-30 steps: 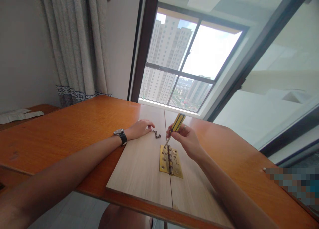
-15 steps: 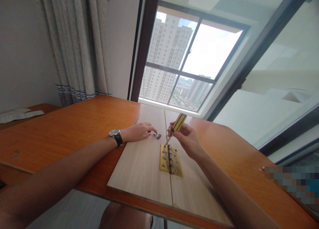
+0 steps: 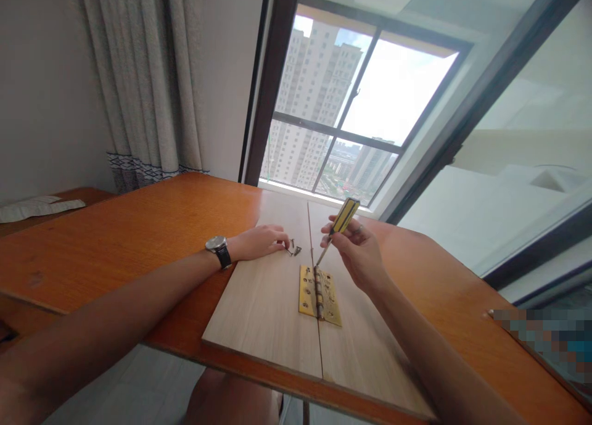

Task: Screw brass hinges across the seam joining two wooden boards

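Observation:
A brass hinge (image 3: 320, 294) lies across the seam between two pale wooden boards (image 3: 263, 314). My right hand (image 3: 358, 249) is closed on a screwdriver (image 3: 345, 216) with a yellow and black handle, its tip close to the top end of the hinge's knuckle. Left of the seam, my left hand (image 3: 266, 241) rests on the board with its fingertips at a few small screws (image 3: 296, 250). Its thumb and finger are pressed together near one screw; whether they grip it is too small to tell.
The boards lie on an orange-brown wooden table (image 3: 139, 227). Behind it are a window (image 3: 337, 129) and a grey curtain (image 3: 152, 79). Pale strips (image 3: 41, 208) lie on a surface at the far left.
The screwdriver has moved right and its tip has left the hinge's left leaf. My left fingertips have drawn together beside the screws, which now show more clearly. The view has shifted slightly.

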The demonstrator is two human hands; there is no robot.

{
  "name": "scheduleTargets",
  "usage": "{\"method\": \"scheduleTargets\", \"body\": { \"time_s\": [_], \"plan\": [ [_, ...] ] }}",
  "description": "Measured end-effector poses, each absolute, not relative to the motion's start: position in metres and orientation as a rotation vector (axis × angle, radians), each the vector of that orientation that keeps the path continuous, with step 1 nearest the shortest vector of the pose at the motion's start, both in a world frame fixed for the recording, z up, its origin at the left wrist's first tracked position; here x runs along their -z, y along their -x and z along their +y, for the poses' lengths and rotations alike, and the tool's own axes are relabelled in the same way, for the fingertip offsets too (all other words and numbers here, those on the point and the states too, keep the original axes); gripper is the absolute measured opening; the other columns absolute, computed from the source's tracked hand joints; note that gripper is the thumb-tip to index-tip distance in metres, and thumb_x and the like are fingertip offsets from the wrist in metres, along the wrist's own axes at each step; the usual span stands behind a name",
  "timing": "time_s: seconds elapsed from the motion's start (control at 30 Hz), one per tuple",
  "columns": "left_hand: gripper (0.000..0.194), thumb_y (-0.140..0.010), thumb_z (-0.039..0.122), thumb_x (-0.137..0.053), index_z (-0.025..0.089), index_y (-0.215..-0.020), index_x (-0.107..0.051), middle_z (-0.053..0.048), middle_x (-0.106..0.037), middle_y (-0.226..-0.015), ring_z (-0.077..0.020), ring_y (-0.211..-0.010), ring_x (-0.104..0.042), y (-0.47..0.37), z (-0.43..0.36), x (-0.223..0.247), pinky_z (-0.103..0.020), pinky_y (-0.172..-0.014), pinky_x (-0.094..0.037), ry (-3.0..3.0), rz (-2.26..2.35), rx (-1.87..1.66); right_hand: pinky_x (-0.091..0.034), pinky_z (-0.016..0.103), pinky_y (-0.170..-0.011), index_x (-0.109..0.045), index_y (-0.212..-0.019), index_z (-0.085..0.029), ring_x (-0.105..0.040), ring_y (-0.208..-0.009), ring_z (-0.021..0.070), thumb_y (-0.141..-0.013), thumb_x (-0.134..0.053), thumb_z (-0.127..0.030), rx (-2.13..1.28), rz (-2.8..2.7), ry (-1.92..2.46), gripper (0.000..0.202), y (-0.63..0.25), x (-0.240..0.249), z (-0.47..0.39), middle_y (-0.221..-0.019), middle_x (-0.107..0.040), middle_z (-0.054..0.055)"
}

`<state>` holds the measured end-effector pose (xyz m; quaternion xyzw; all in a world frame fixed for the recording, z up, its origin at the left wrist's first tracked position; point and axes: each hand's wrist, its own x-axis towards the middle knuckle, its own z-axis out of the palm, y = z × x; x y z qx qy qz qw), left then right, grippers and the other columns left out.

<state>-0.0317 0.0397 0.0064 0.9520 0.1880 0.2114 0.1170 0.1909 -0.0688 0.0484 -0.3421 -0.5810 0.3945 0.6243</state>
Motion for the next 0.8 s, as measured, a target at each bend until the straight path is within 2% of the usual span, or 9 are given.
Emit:
{"method": "scheduleTargets", "body": {
  "time_s": [0.13,0.33,0.57,0.8],
  "plan": [
    [0.027,-0.098,0.02,-0.055,0.018,-0.122,-0.067,-0.007,-0.069,-0.105,-0.0182,-0.096,-0.065,0.032,0.039,-0.006,-0.026,-0.086,-0.046,-2.774,0.547,-0.654,-0.055,0.029,-0.072,-0.077,-0.1,-0.025,-0.068,-0.067,0.0121,-0.07,-0.089,-0.033,-0.956,-1.287,0.811,0.034,-0.192,-0.046,-0.067,-0.086,-0.075,-0.001],
    [0.022,-0.099,0.021,-0.053,0.016,-0.098,-0.074,-0.006,-0.069,-0.098,-0.0149,-0.09,-0.064,0.031,0.028,-0.017,-0.024,-0.085,-0.045,-2.66,0.402,-0.809,-0.054,0.026,-0.067,-0.078,-0.099,-0.025,-0.064,-0.065,0.0107,-0.069,-0.09,-0.034,-1.013,-1.227,0.727,0.033,-0.191,-0.049,-0.069,-0.084,-0.074,0.0],
    [0.009,-0.089,0.018,-0.065,0.015,-0.092,-0.072,0.0,-0.071,-0.084,-0.0099,-0.071,-0.056,0.016,0.008,-0.016,-0.021,-0.071,-0.042,-2.443,0.386,-0.773,-0.053,0.021,-0.065,-0.078,-0.099,-0.024,-0.062,-0.064,0.0078,-0.07,-0.09,-0.034,-1.075,-1.197,0.695,0.033,-0.191,-0.05,-0.069,-0.084,-0.073,-0.001],
    [0.009,-0.088,0.019,-0.066,0.014,-0.092,-0.074,0.0,-0.071,-0.082,-0.0091,-0.069,-0.054,0.009,-0.003,-0.018,-0.02,-0.069,-0.041,-2.401,0.308,-0.742,-0.052,0.023,-0.064,-0.077,-0.103,-0.026,-0.06,-0.064,0.0086,-0.074,-0.086,-0.033,-1.114,-1.253,0.664,0.031,-0.191,-0.048,-0.069,-0.086,-0.072,-0.001]
  ]
}}
